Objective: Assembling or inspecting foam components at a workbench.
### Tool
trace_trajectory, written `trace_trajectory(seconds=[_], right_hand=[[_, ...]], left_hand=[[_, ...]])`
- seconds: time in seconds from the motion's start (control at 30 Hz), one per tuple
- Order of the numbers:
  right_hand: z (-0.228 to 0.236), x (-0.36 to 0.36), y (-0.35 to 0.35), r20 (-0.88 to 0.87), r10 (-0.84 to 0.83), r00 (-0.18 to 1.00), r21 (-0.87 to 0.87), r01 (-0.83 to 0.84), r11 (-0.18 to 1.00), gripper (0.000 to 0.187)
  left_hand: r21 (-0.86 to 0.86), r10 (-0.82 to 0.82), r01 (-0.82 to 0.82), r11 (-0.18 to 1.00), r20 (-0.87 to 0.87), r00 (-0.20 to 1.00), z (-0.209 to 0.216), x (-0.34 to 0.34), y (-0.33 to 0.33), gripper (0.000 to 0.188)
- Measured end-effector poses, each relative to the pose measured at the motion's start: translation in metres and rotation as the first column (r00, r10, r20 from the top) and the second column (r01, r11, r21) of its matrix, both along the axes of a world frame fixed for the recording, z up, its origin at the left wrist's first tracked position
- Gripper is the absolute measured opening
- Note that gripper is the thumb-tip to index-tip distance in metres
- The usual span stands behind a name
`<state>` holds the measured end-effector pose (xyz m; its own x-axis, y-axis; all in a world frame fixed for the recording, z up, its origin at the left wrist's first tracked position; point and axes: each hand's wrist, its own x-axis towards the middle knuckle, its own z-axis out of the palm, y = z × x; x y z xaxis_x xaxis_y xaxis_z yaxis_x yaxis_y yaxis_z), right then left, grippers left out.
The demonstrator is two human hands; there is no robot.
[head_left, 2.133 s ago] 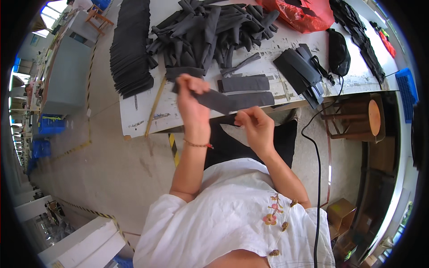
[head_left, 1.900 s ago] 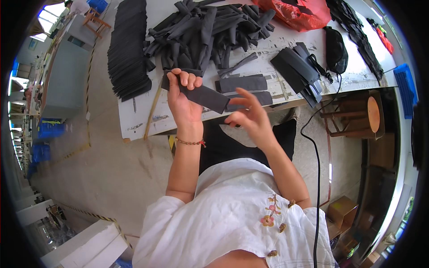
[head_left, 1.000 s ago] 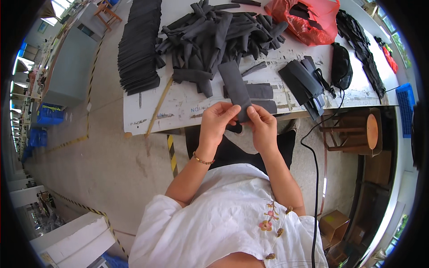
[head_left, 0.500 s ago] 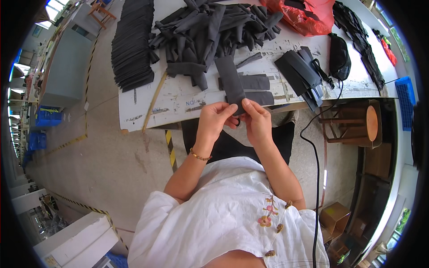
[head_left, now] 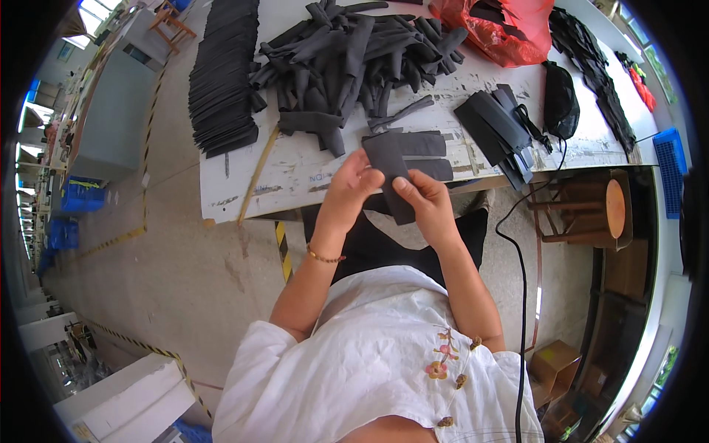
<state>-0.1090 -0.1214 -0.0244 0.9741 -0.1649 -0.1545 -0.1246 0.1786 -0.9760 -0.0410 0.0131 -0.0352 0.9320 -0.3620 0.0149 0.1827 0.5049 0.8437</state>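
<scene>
A dark grey fabric strip (head_left: 387, 166) is held between my hands in front of the table's near edge. My right hand (head_left: 432, 207) pinches its right edge, thumb on top. Along its left edge rests my left hand (head_left: 351, 190), thumb close to the strip and fingers partly behind it. Just beyond, flat dark strips (head_left: 425, 144) lie on the white table (head_left: 295, 173). A loose heap of rolled or folded dark fabric pieces (head_left: 354, 52) covers the table farther back. To its left stands a long row of stacked dark strips (head_left: 221, 81).
At right on the table are flat dark pieces (head_left: 487, 122), a black pouch-like item (head_left: 561, 100) with a cable (head_left: 521, 244), and a red plastic bag (head_left: 495, 37). A wooden stool (head_left: 614, 208) stands at the right. Yellow tape (head_left: 258, 173) runs across the table's near left.
The strip has come down nearer to my body, more of it below the table edge. My left hand has slid up its left side, while my right hand still grips it.
</scene>
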Motion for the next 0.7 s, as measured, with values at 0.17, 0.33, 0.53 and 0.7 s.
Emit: trace_trajectory(seconds=[0.17,0.33,0.53,0.7], right_hand=[[-0.003,-0.005,0.015,-0.022,0.1,0.995,0.081,-0.098,0.992,0.019],[-0.01,-0.006,0.018,0.001,0.023,1.0,-0.023,-0.023,0.999,0.019],[-0.012,-0.005,0.02,0.005,0.015,1.0,-0.045,-0.015,0.999,0.022],[-0.013,-0.005,0.021,-0.019,0.012,1.0,-0.031,-0.013,0.999,0.021]], left_hand=[[-0.163,-0.148,0.128,0.978,-0.118,0.982,0.019,0.005,-0.004,0.035],[-0.133,-0.119,0.102,0.986,-0.131,0.984,0.013,-0.006,-0.007,0.027],[-0.131,-0.094,0.078,0.988,-0.119,0.988,0.008,-0.008,-0.007,0.025],[-0.117,-0.105,0.09,0.989,-0.128,0.986,0.004,-0.009,-0.005,0.025]])
